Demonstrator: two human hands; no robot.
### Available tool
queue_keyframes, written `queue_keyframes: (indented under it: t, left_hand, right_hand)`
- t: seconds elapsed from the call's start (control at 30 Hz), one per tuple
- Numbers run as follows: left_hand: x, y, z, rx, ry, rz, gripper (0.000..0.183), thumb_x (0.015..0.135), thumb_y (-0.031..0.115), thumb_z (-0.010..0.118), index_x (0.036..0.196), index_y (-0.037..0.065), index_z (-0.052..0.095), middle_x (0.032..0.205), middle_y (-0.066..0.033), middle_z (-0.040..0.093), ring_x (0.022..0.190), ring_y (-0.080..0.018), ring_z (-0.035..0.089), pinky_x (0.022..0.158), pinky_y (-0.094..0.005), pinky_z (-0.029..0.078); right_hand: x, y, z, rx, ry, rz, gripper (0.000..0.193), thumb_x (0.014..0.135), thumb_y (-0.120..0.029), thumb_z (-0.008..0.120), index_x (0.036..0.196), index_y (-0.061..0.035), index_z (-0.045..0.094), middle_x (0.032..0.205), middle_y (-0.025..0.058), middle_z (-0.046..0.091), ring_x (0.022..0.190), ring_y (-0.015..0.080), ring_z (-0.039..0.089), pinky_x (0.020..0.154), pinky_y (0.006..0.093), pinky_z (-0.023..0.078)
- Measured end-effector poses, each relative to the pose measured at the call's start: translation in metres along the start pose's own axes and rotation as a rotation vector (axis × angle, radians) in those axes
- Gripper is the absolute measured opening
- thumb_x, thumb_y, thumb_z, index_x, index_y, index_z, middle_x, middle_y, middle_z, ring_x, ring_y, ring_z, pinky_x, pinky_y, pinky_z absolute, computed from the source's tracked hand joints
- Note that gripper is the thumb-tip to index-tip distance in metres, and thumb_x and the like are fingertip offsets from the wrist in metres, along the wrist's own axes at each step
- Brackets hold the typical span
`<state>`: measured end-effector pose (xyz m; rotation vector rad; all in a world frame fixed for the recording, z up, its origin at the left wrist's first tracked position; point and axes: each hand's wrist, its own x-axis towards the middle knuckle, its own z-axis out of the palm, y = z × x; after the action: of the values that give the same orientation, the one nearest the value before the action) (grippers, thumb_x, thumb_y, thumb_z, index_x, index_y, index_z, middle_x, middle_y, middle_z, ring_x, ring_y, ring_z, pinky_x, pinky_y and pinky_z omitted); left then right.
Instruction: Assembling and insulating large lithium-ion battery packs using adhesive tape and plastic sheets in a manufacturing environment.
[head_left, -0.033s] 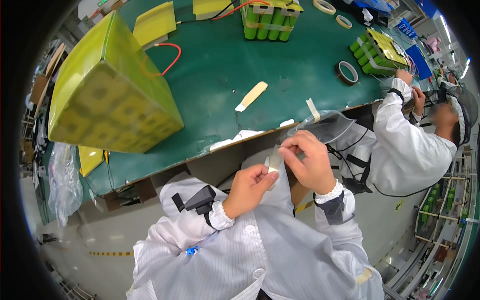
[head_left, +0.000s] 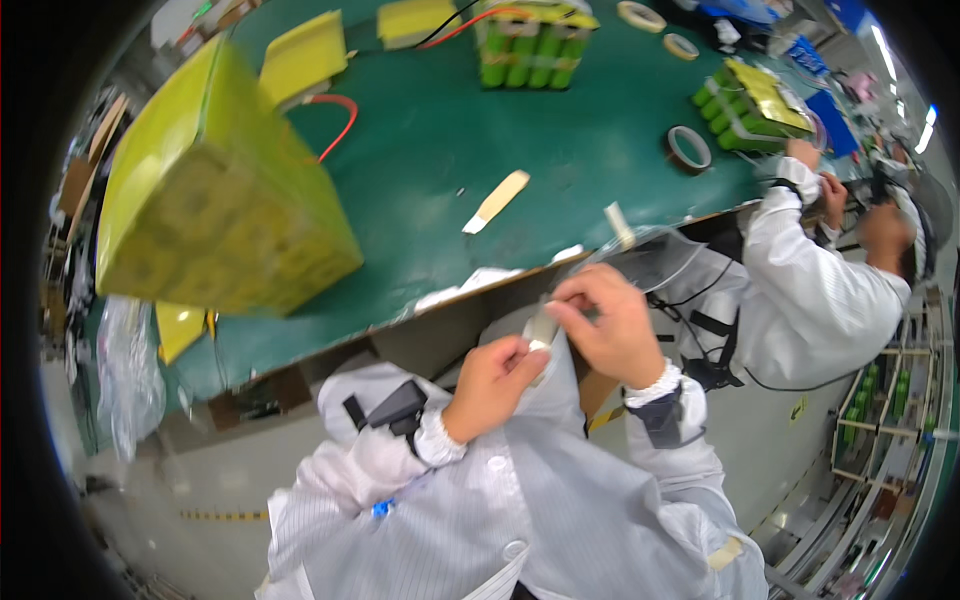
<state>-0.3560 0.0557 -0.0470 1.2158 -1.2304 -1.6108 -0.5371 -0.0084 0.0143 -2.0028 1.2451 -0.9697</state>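
Just past the table's front edge, above my lap, my left hand (head_left: 492, 388) pinches a small pale, partly see-through strip (head_left: 541, 328) between thumb and fingers. My right hand (head_left: 615, 328) has its thumb and fingertips closed at the strip's upper end. Motion blur hides exactly what the strip is. On the green table (head_left: 410, 160) beyond lies a flat beige stick with a white tip (head_left: 497, 202). A big box-shaped block in clear yellow-green wrapping (head_left: 225, 200) leans at the left. Near my right hand, a short cream tape piece (head_left: 619, 225) hangs at the edge.
Green battery cell packs stand at the back (head_left: 530, 50) and right (head_left: 750, 105). A dark-cored tape roll (head_left: 690, 148) lies near the right pack, where a co-worker's hand (head_left: 803, 153) works. Clear plastic bags hang at the left (head_left: 132, 370) and beside my right hand (head_left: 655, 258).
The whole view has shifted slightly and is more blurred. Both hands stay on the strip, which now sits a little lower and more to the left.
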Motion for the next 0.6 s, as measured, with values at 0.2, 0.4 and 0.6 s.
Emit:
queue_keyframes:
  t: [0.2, 0.4, 0.6]
  left_hand:
    - [-0.006, -0.039, -0.031, 0.137, 0.002, 0.114, 0.016, 0.096, 0.014, 0.068, 0.088, 0.001, 0.065, 0.083, -0.0028, 0.068, 0.076, -0.0081, 0.059, 0.071, -0.0247, 0.048]
    - [-0.001, -0.009, -0.012, -0.226, -0.019, 0.039, 0.011, 0.095, 0.010, 0.069, 0.095, 0.000, 0.066, 0.090, -0.0028, 0.070, 0.080, -0.0064, 0.060, 0.074, -0.0223, 0.047]
    - [0.003, -0.002, -0.018, -0.191, 0.006, 0.010, 0.014, 0.095, 0.014, 0.069, 0.094, 0.000, 0.066, 0.088, -0.0037, 0.070, 0.078, -0.0073, 0.061, 0.074, -0.0238, 0.048]
  right_hand:
    - [0.032, 0.021, 0.027, -0.026, -0.066, -0.102, 0.010, 0.085, -0.014, 0.072, 0.087, -0.0055, 0.066, 0.086, 0.0100, 0.065, 0.086, 0.0318, 0.061, 0.078, 0.0408, 0.049]
    - [0.053, 0.037, 0.024, 0.033, -0.152, -0.024, 0.014, 0.086, -0.016, 0.069, 0.083, -0.0039, 0.062, 0.084, 0.0110, 0.066, 0.087, 0.0327, 0.062, 0.080, 0.0424, 0.047]
    - [0.061, 0.046, 0.028, 0.079, -0.217, 0.067, 0.015, 0.083, -0.015, 0.071, 0.084, -0.0026, 0.063, 0.083, 0.0157, 0.068, 0.082, 0.0367, 0.065, 0.073, 0.0453, 0.049]
